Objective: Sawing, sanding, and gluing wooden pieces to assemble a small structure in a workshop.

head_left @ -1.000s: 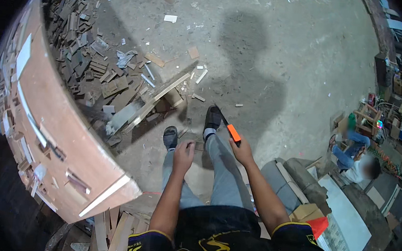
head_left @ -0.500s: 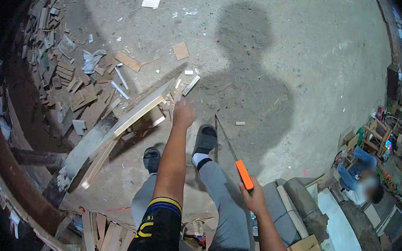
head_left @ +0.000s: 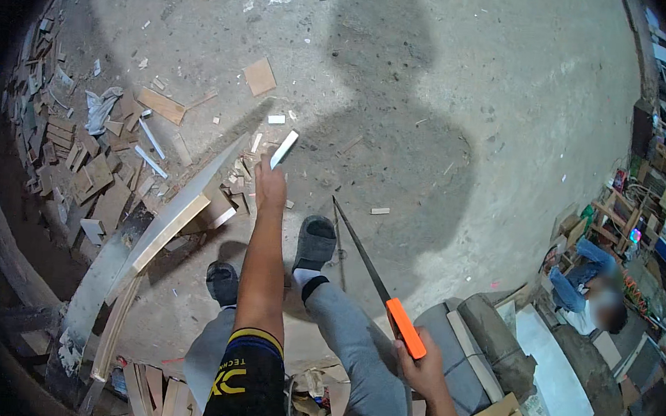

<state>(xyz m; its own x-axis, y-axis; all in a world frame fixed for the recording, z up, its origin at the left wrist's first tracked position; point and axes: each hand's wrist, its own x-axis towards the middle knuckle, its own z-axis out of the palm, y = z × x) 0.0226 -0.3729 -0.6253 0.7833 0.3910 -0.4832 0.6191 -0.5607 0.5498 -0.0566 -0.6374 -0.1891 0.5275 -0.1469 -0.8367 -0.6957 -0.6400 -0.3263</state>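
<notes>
While the wearer looks down at a grey, dusty concrete floor (head_left: 531, 177), their left hand (head_left: 271, 189) stretches forward, fingers at the lower end of a short, narrow, white-faced strip (head_left: 283, 149) that lies slanted on the floor ahead of the feet. The back of the hand partly hides the fingers, so how far they are open, and whether they grip the strip or only touch it, cannot be told.

Lower and to the right, the right hand (head_left: 424, 362) is wrapped around the bright orange handle of a hand tool (head_left: 377, 272) with a long, dark, tapering blade. The blade points forward and to the left, its tip appearing just past the toe of the right dark grey slide sandal (head_left: 317, 242), worn over a white sock.

Left of the left forearm, a long, pale wooden board (head_left: 171, 232) runs slantwise. Past it spreads a loose heap of brown and grey wood offcuts (head_left: 98, 176), with a crumpled whitish cloth or bag (head_left: 101, 109) at its edge. Farther ahead lies a flat, squarish tan wood piece (head_left: 260, 76). The wearer's broad shadow (head_left: 384, 56) falls across the middle of the floor. Toward the right edge, another person (head_left: 593, 307) in a white top and blue jeans is near a large, whitish flat sheet (head_left: 551, 366).
</notes>
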